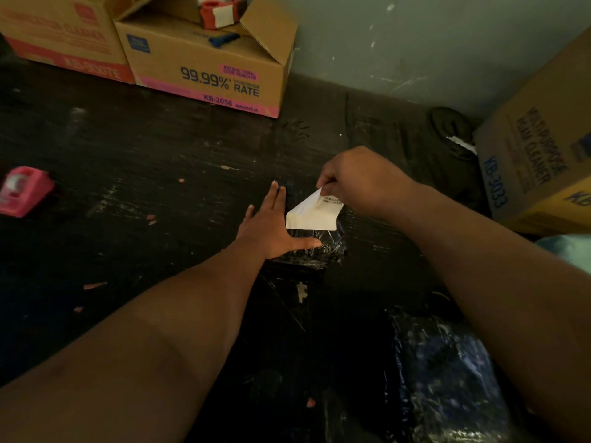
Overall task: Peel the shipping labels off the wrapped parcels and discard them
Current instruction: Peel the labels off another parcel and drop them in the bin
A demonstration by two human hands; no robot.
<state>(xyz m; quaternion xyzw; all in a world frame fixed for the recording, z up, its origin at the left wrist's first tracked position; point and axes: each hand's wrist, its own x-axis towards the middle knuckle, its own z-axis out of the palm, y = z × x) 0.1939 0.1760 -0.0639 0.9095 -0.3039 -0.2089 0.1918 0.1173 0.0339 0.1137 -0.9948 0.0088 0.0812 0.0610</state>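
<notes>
I take the wrapped parcel [315, 247], dark and glossy, lying on the dark floor [144, 148], as my landmark. Left of it, my left hand [271, 230] lies flat with fingers straight, thumb across the parcel's near edge, pressing it down and gripping nothing. On the parcel's upper face sits the shipping label [315, 214], partly lifted. Its free corner rises toward the upper right, its lower edge appears still stuck, and its long axis runs roughly left to right across the parcel. Right of the parcel, my right hand [355, 182] pinches that raised corner between thumb and fingers.

Risks, as I judge them:
- The label may tear if I pull too steeply.
- The film may lift with it if the left hand's pressure slackens.
- Adhesive may stick the label to my fingers at discard.
</notes>
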